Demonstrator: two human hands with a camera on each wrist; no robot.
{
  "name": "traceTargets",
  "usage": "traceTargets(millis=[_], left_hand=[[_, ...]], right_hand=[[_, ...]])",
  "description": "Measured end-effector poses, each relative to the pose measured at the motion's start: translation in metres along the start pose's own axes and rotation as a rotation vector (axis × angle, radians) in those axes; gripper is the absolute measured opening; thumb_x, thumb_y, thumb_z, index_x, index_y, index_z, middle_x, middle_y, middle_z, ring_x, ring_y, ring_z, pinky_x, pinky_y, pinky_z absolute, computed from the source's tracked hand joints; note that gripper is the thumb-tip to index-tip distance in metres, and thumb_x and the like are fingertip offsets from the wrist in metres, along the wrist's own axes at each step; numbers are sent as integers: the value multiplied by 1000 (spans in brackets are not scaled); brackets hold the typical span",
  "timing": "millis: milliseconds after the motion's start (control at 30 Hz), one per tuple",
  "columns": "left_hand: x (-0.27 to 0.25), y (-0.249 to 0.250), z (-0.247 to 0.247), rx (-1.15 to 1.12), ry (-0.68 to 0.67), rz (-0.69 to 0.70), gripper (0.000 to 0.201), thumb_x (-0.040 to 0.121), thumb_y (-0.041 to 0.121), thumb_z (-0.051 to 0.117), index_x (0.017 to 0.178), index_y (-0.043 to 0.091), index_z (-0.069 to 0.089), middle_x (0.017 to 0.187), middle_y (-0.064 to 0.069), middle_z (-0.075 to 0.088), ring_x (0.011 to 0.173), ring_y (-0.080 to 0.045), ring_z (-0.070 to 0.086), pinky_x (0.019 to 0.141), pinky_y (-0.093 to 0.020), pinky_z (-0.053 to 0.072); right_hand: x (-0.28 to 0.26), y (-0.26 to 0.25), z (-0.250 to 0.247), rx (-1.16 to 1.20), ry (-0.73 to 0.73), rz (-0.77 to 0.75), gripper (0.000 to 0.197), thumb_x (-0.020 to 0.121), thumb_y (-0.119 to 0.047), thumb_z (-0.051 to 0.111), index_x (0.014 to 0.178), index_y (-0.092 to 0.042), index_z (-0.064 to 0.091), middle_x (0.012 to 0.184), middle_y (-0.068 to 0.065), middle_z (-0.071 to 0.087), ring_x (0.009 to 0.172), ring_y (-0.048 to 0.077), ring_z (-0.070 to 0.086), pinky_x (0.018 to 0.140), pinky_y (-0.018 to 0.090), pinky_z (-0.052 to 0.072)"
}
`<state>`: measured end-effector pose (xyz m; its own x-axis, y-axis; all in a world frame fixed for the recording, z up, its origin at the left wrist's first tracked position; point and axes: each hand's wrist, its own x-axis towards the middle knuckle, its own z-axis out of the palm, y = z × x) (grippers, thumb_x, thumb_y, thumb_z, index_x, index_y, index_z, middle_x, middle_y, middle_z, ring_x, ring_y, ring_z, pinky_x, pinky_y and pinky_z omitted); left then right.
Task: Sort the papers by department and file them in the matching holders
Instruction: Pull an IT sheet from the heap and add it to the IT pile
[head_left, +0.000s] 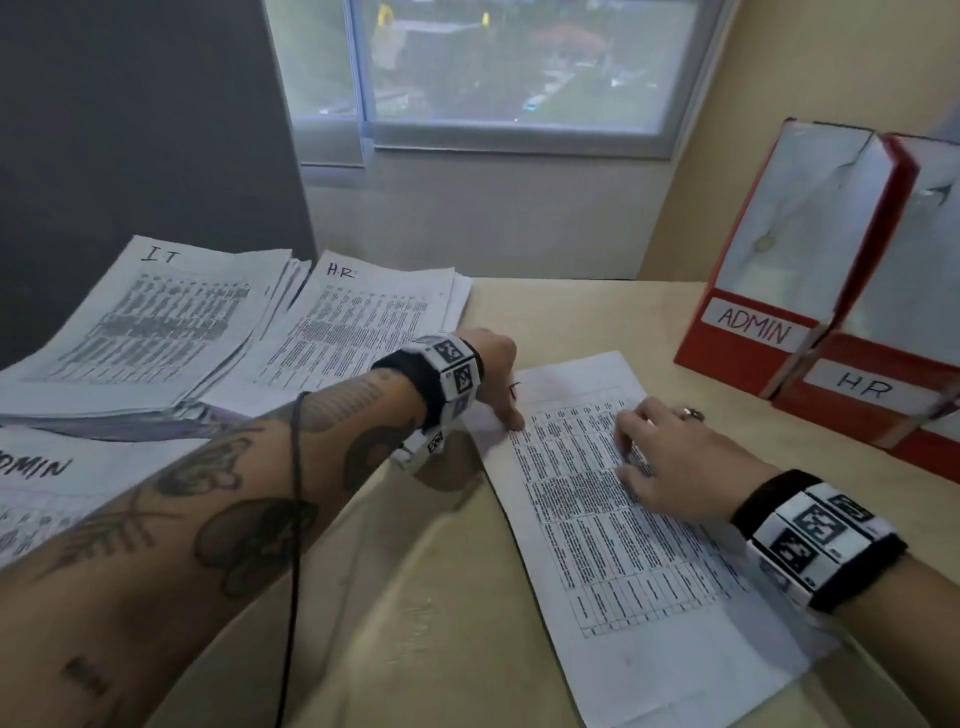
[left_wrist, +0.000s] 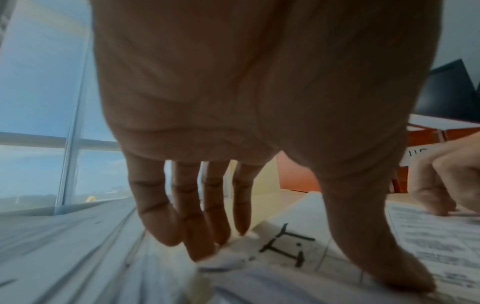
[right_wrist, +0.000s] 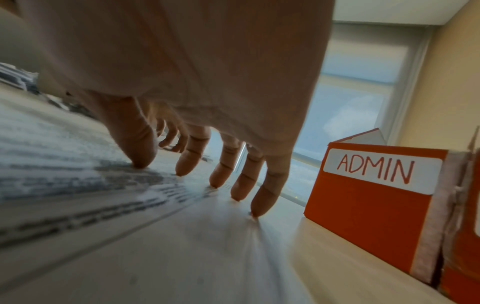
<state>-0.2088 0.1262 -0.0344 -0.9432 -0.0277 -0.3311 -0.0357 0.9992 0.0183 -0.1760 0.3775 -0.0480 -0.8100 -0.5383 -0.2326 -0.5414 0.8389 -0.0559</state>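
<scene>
A printed sheet (head_left: 623, 545) lies on the beige desk in front of me, hand-marked "IT" (left_wrist: 285, 242) at its top corner. My left hand (head_left: 496, 379) rests on that top-left corner, thumb (left_wrist: 369, 246) flat on the paper and fingers (left_wrist: 182, 222) touching the sheet's edge. My right hand (head_left: 675, 467) presses spread fingertips (right_wrist: 221, 170) onto the middle of the same sheet (right_wrist: 116, 216). Neither hand grips it. Red holders labelled ADMIN (head_left: 769, 291) and HR (head_left: 883, 384) stand at the right.
Sorted stacks lie at the left: one marked IT (head_left: 156, 322), one marked H.R (head_left: 358, 332), one marked ADMIN (head_left: 47, 499) at the near left edge. The ADMIN holder (right_wrist: 371, 195) stands close beyond my right fingertips. A window fills the wall behind the desk.
</scene>
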Motion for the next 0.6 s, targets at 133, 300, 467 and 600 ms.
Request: traceTargets(millis=[133,300,467,600], left_hand=[[0,0,-4,-83,91,-18,49,70,47,94,100,16,71,98,-3,73,87,-24,68,70,-31,53],[-12,-5,-13,-194,368,-27,14,84,28,84,93,19,77,91,-2,69,85,-24,68,70,-35,55],[-31,9,-17,-382,303,206,23,76,57,84,80,36,77,92,8,71,91,-15,62,82,-35,53],[-44,-3,-21,-414,175,219,46,74,63,82,105,29,75,97,14,73,91,-8,65,90,-31,52]], right_hand=[[-8,9,-11,57,-49,-23,25,91,-52,66,104,-40,49,111,-16,46,103,12,52,91,39,53],[-1,5,-31,111,92,-65,30,92,-43,73,116,-32,58,117,-14,57,106,11,59,93,32,52],[32,-24,-45,181,287,-188,61,86,-34,81,138,-26,49,137,-6,56,118,15,54,103,36,46],[52,-17,-36,259,261,-189,17,84,-15,80,79,-23,66,81,-8,68,79,14,66,73,33,54]])
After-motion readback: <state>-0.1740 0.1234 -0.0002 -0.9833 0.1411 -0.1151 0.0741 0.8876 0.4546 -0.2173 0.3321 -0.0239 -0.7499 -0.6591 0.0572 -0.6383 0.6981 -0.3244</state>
